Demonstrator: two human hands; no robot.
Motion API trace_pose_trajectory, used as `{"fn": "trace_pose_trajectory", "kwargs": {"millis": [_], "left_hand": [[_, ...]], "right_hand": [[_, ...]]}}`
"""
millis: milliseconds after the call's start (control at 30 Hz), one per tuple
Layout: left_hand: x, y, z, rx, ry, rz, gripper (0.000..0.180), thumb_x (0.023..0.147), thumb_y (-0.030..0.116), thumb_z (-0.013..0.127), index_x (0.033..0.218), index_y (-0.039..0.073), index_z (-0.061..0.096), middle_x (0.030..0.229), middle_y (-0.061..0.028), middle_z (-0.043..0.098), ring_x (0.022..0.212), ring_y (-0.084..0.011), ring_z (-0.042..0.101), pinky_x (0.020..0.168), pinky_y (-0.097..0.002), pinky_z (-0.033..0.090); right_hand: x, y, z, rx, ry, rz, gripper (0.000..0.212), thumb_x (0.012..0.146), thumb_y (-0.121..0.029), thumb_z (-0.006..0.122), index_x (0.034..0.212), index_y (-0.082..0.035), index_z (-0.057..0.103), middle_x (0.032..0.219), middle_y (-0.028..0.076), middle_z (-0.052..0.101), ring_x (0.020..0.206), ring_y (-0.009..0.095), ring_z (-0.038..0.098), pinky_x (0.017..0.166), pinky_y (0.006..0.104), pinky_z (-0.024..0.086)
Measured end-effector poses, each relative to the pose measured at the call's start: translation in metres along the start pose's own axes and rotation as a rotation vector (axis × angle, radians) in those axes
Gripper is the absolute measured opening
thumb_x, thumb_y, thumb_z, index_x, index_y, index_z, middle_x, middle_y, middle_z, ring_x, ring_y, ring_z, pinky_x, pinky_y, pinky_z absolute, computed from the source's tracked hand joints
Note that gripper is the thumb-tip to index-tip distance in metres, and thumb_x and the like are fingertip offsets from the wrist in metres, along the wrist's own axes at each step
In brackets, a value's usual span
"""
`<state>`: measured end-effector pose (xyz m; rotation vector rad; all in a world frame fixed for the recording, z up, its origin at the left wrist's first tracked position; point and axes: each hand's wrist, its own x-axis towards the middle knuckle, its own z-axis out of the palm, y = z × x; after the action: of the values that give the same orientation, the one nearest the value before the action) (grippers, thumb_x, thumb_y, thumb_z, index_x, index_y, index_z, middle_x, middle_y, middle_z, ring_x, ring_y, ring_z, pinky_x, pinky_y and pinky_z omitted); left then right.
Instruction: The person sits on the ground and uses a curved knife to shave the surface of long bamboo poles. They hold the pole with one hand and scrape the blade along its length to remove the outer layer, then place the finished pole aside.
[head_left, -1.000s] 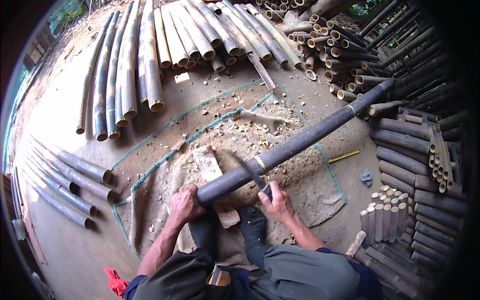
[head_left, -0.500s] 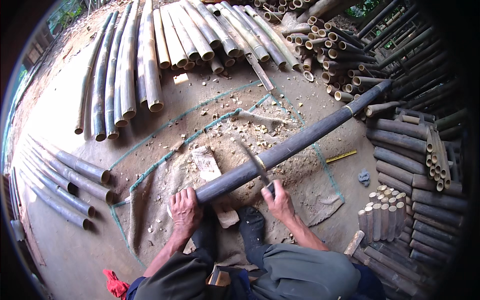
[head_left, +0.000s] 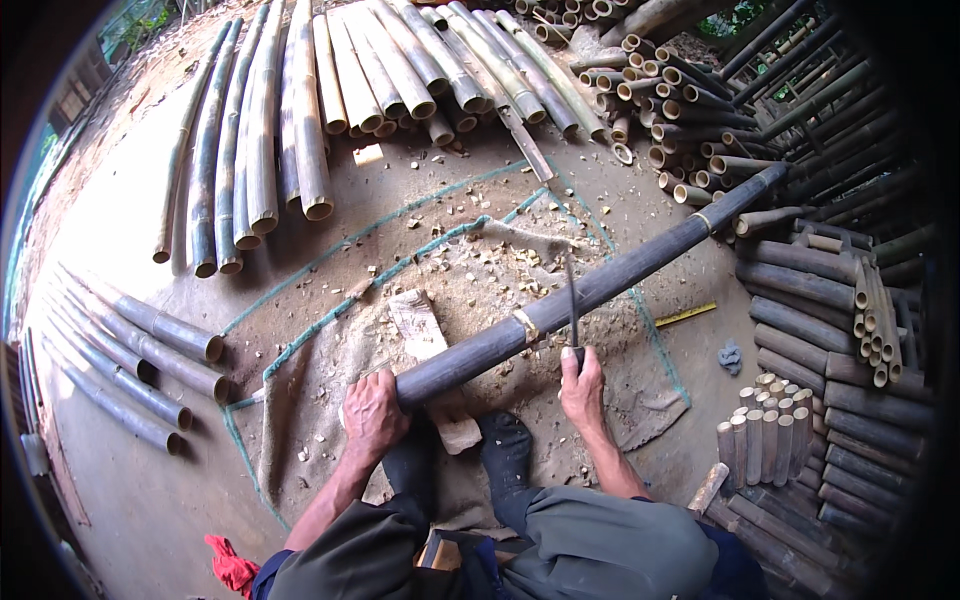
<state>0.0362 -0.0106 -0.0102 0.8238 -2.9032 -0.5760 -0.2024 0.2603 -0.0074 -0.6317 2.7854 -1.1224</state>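
A long dark bamboo pole (head_left: 640, 268) slants from near my feet up to the right, its far end resting by a stack of cut bamboo. My left hand (head_left: 375, 408) is closed around its near end. In my right hand (head_left: 583, 388) is a knife (head_left: 573, 308) with a dark handle, its narrow blade pointing away from me and crossing the pole in view. A pale ring-shaped cut band (head_left: 525, 325) shows on the pole to the left of the blade. A pale wooden block (head_left: 418, 325) lies under the pole's near part.
Sacking (head_left: 335, 375) strewn with chips covers the floor. Long bamboo poles (head_left: 315, 190) lie ahead, with more poles (head_left: 165, 335) at left. Short cut lengths (head_left: 775, 440) stand at right beside stacked bamboo (head_left: 800, 290). A yellow measuring strip (head_left: 687, 314) lies nearby.
My right hand has moved right and a little up, and the knife has swung from slanting left to nearly upright, away from the pale band. My left hand keeps its hold.
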Motion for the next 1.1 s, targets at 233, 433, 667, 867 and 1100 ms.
{"fn": "trace_pose_trajectory", "kwargs": {"millis": [233, 433, 667, 867, 1100], "left_hand": [[-0.002, 0.001, -0.001, -0.016, -0.015, -0.044, 0.037, 0.075, 0.023, 0.081, 0.098, 0.003, 0.061, 0.098, -0.0201, 0.071, 0.096, -0.0389, 0.070, 0.089, -0.0483, 0.053], [0.036, -0.030, -0.035, -0.258, -0.626, -0.142, 0.053, 0.061, 0.034, 0.086, 0.101, 0.002, 0.073, 0.095, -0.0248, 0.076, 0.097, -0.0376, 0.076, 0.089, -0.0495, 0.060], [-0.006, 0.002, -0.018, -0.019, 0.087, -0.007, 0.054, 0.065, 0.025, 0.088, 0.108, 0.004, 0.064, 0.106, -0.0193, 0.068, 0.109, -0.0391, 0.066, 0.099, -0.0487, 0.051], [-0.014, -0.003, 0.007, 0.052, 0.195, 0.002, 0.045, 0.073, 0.028, 0.087, 0.102, 0.006, 0.060, 0.101, -0.0150, 0.064, 0.103, -0.0356, 0.063, 0.095, -0.0469, 0.048], [-0.010, 0.004, 0.005, 0.060, 0.220, 0.002, 0.039, 0.075, 0.025, 0.084, 0.099, 0.006, 0.060, 0.097, -0.0147, 0.064, 0.098, -0.0338, 0.064, 0.090, -0.0455, 0.049]], "right_hand": [[0.022, -0.047, -0.023, -0.123, -0.238, 0.181, 0.040, 0.113, -0.045, 0.049, 0.109, -0.006, 0.053, 0.077, 0.010, 0.065, 0.060, 0.023, 0.062, 0.056, 0.0460, 0.053], [-0.016, -0.053, -0.014, -0.063, -0.613, 0.010, 0.045, 0.107, -0.048, 0.061, 0.110, -0.004, 0.049, 0.082, 0.023, 0.068, 0.073, 0.039, 0.073, 0.065, 0.0539, 0.055], [-0.031, -0.046, 0.019, 0.050, -0.262, -0.019, 0.042, 0.107, -0.044, 0.061, 0.112, -0.004, 0.052, 0.079, 0.025, 0.069, 0.075, 0.050, 0.071, 0.065, 0.0570, 0.054], [-0.021, -0.037, 0.003, -0.077, -0.253, -0.018, 0.042, 0.107, -0.044, 0.062, 0.105, -0.004, 0.052, 0.077, 0.024, 0.067, 0.074, 0.048, 0.071, 0.063, 0.0561, 0.054], [-0.002, -0.015, -0.004, 0.029, -0.152, 0.136, 0.043, 0.113, -0.046, 0.050, 0.108, -0.003, 0.050, 0.071, 0.004, 0.058, 0.056, 0.024, 0.060, 0.055, 0.0438, 0.052]]}}
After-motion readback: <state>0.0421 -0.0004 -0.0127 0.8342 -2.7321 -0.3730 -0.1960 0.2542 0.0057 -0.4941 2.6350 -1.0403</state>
